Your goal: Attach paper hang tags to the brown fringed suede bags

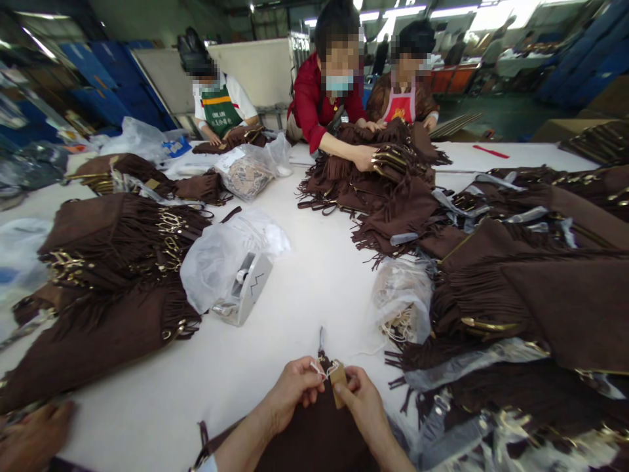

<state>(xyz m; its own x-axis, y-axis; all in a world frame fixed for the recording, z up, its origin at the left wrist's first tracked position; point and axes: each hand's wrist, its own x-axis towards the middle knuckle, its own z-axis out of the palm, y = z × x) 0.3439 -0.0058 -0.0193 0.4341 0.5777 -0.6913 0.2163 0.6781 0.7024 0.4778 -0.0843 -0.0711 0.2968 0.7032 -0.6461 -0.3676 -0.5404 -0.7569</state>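
My left hand (pixel 297 388) pinches a white string (pixel 319 371) between thumb and fingers. In my right hand (pixel 361 393) is a tan hang tag (pixel 338 382), held by its edge, with the string running from its top. Beneath both hands a dark brown bag (pixel 314 432) lies at the front edge of the table. A narrow strap end in clear wrap (pixel 322 341) sticks out beyond the bag's top, just past my fingers. The lower part of the bag is cut off by the frame.
Piles of brown fringed bags lie left (pixel 113 262) and right (pixel 565 308). A plastic bag of corded tags (pixel 405 301) and a grey tape dispenser (pixel 246 288) stand on the white table (pixel 314 275). Several co-workers are opposite; another person's hand (pixel 37 432) is at lower left.
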